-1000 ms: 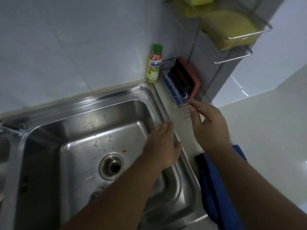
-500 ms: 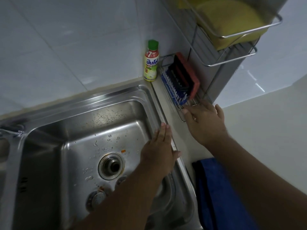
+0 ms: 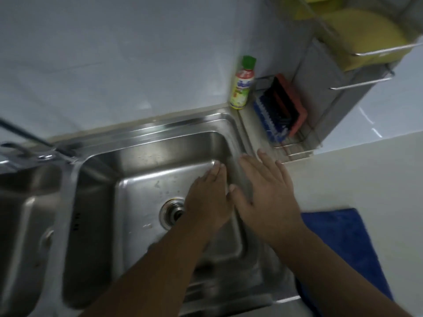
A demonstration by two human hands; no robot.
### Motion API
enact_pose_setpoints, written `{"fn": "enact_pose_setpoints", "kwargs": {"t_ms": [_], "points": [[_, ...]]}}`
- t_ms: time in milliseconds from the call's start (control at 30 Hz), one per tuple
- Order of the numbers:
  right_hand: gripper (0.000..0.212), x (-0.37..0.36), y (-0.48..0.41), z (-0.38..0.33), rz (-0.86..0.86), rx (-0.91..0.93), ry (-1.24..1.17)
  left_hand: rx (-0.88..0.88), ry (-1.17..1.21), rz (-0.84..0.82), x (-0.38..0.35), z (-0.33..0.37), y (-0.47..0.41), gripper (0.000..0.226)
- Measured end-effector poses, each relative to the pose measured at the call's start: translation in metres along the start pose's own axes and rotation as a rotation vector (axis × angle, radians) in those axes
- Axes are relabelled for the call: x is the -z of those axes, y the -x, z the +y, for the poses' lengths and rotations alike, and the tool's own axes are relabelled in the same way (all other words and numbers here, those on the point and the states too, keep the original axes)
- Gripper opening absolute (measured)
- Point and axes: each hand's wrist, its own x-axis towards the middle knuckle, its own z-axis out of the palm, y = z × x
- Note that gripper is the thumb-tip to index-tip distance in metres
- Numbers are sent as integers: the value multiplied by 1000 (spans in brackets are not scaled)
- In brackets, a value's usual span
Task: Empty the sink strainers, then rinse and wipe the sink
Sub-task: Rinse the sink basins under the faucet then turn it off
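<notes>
A white table (image 3: 357, 170) runs along the right, and the steel sink (image 3: 160, 126) is set into it against the tiled wall, with two basins side by side. The right basin takes up the middle of the view, and only part of the left one shows. At the table's far right corner stands a wire dish rack (image 3: 364, 82) holding yellow plates (image 3: 357, 30). A blue cloth (image 3: 343, 243) lies flat on the table just beside the sink's right rim, toward the near edge.

The left hand (image 3: 206, 202) reaches over the right basin, palm down, its fingers (image 3: 217, 172) straight and pressed together, the tips at the far right corner of the basin floor. Whether they touch the steel is unclear. The right hand (image 3: 267, 197) is palm down over the sink's right rim, its fingers (image 3: 265, 161) straight and slightly spread, holding nothing.

A wire holder (image 3: 295, 151) under the rack keeps blue and orange scrubbers (image 3: 281, 110) on edge. A green-capped bottle (image 3: 242, 88) stands upright at the sink's far right corner. The drain (image 3: 172, 212) sits mid-basin, just left of the left hand.
</notes>
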Motion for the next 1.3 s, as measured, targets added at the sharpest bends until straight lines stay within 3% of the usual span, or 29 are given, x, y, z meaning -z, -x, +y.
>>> {"fn": "enact_pose_setpoints", "kwargs": {"t_ms": [133, 267, 433, 500, 567, 667, 767, 1000, 1100, 1233, 1300], "points": [[60, -41, -10, -72, -177, 176, 16, 200, 66, 194, 36, -100, 68, 74], [64, -82, -31, -170, -263, 336, -51, 403, 84, 260, 65, -197, 119, 80], [80, -109, -59, -295, -275, 207, -496, 491, -48, 17, 53, -273, 160, 78], [53, -117, -63, -323, -227, 120, -713, 488, -19, -70, 38, -285, 178, 83], [21, -124, -64, -336, -100, 65, -809, 472, 49, -53, 35, -291, 183, 84], [22, -132, -60, -341, -14, 39, -859, 447, 133, 154, 64, -304, 161, 74], [22, -138, -56, -340, -41, 56, -904, 369, 117, 316, 112, -329, 116, 80], [31, -137, -56, -334, -112, 95, -906, 366, 66, 261, 167, -397, 31, 82], [30, -133, -59, -332, -127, 118, -925, 355, 240, 345, 175, -405, 26, 74], [28, -129, -64, -326, -152, 123, -908, 327, 661, 690, 146, -357, 74, 54], [27, -128, -66, -321, -178, 117, -909, 292, 812, 693, 116, -329, 112, 47]]}}
